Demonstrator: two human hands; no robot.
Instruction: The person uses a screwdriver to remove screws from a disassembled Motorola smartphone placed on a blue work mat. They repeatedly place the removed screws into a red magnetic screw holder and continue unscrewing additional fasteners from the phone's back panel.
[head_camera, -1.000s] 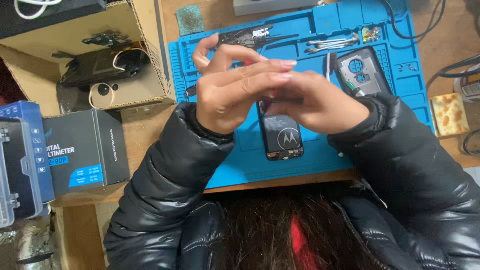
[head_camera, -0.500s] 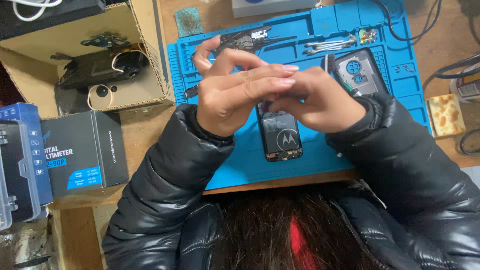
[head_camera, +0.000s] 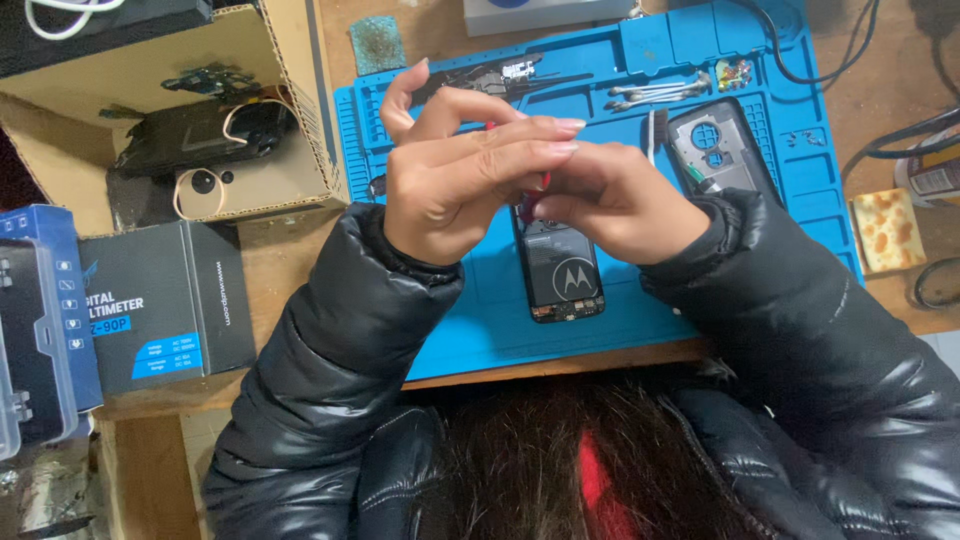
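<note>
**A:** Status, left to right?

**B:** Far left: a blue case, a dark box, and a cardboard box with a black device in it. Not touching any of those.

**A:** Hands?

**B:** My left hand is up over the blue mat, fingers curled together toward the right one, index raised. My right hand meets it, fingertips pinched. There's a small red thing between the two; only slivers show. Can't tell what it is, or which hand really bears it.

**A:** And the phone?

**B:** The phone lies flat on the mat directly under my hands, back up, lower half visible. Neither hand seems to be on it, though the top end is hidden.

**A:** Handling?

**B:** My read: light, stiff, thin. The smooth back looks slippery and the lower edge looks chipped, so probably fragile. I'd take it by the long side edges, not by the face or that bottom end.

**A:** Right of that?

**B:** A grey back cover on the mat just beside my right wrist, tweezers above it, and a yellow sponge off the mat.
</note>
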